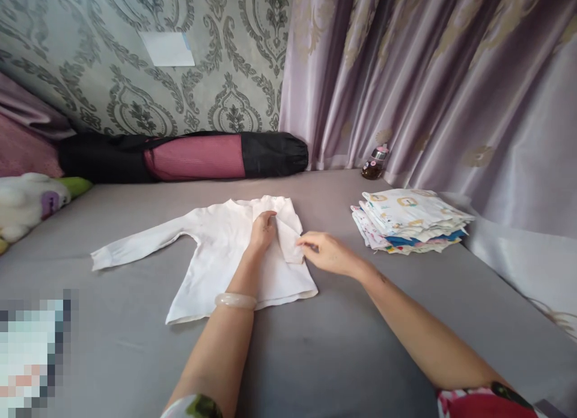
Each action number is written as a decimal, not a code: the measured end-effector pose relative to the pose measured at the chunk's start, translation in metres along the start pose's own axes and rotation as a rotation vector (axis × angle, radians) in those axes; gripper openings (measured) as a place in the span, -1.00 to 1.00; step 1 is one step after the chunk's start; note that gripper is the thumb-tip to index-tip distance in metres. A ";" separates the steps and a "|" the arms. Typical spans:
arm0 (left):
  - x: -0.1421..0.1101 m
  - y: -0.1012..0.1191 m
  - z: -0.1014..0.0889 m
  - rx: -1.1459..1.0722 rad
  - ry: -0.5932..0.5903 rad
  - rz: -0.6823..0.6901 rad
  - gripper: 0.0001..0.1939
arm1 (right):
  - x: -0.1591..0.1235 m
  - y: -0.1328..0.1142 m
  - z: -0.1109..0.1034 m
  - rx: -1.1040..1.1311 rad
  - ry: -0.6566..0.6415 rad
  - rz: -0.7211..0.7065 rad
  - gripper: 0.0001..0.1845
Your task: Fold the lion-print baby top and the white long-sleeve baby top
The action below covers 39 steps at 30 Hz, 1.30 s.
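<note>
A white long-sleeved shirt (220,244) lies spread on the grey bed sheet, its collar toward the wall. One sleeve stretches out flat to the left. On the right, the side with the other sleeve is folded inward over the body. My left hand (262,230) is on the upper part of the shirt by the fold, its fingers closed on the cloth and partly hidden. At the folded sleeve's lower right edge, my right hand (330,253) pinches the cloth between thumb and fingers.
Right of the shirt stands a stack of folded clothes (410,217). Behind it, a small bottle (375,163) stands by the curtain (360,75). A long black and pink bag (193,158) lies along the wall. A white plush toy (22,205) sits at the left.
</note>
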State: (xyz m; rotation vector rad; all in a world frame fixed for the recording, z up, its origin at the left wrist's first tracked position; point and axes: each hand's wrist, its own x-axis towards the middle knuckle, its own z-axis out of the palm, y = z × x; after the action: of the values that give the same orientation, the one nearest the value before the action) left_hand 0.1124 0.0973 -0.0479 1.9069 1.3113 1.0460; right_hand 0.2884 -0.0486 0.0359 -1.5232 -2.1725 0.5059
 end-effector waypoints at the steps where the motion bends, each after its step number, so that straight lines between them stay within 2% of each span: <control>1: -0.001 0.000 0.001 0.026 0.000 0.033 -0.57 | 0.004 0.004 -0.001 0.019 0.095 0.081 -0.71; 2: -0.002 0.000 0.003 0.055 0.004 0.065 -0.57 | 0.009 0.007 0.000 0.026 0.165 0.155 -0.74; 4: -0.002 0.000 0.005 0.112 0.021 0.121 -0.59 | 0.016 0.012 0.005 0.030 0.198 0.266 -0.77; 9: -0.001 -0.001 0.005 0.233 0.015 0.179 -0.62 | 0.029 0.015 0.027 0.042 0.063 0.381 -0.71; 12: -0.004 0.003 0.005 0.304 -0.031 0.177 -0.64 | 0.035 0.019 0.027 0.074 0.004 0.390 -0.74; 15: -0.008 0.011 0.005 0.366 -0.095 0.164 -0.65 | 0.039 0.029 0.011 0.147 0.022 0.405 -0.75; 21: -0.016 0.021 0.010 0.394 -0.263 0.266 -0.62 | 0.046 0.062 -0.050 0.214 0.232 0.501 -0.79; 23: -0.018 0.023 0.013 0.404 -0.275 0.267 -0.61 | 0.048 0.079 -0.065 0.140 0.318 0.568 -0.75; 26: -0.019 0.027 0.014 0.418 -0.304 0.242 -0.60 | 0.048 0.101 -0.078 -0.098 0.403 0.700 -0.73; 30: -0.020 0.033 0.016 0.455 -0.386 0.225 -0.58 | 0.046 0.111 -0.078 -0.315 0.347 0.816 -0.72; 34: -0.022 0.037 0.017 0.461 -0.420 0.252 -0.57 | 0.048 0.106 -0.072 -0.456 0.245 0.807 -0.61; 39: -0.022 0.037 0.017 0.429 -0.332 0.288 -0.56 | 0.050 0.107 -0.063 -0.695 0.239 0.755 -0.49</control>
State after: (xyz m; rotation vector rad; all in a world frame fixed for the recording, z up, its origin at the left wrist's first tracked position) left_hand 0.1401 0.0632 -0.0323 2.5203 1.1547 0.5605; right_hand 0.3915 0.0362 0.0396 -2.6260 -1.5903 -0.2666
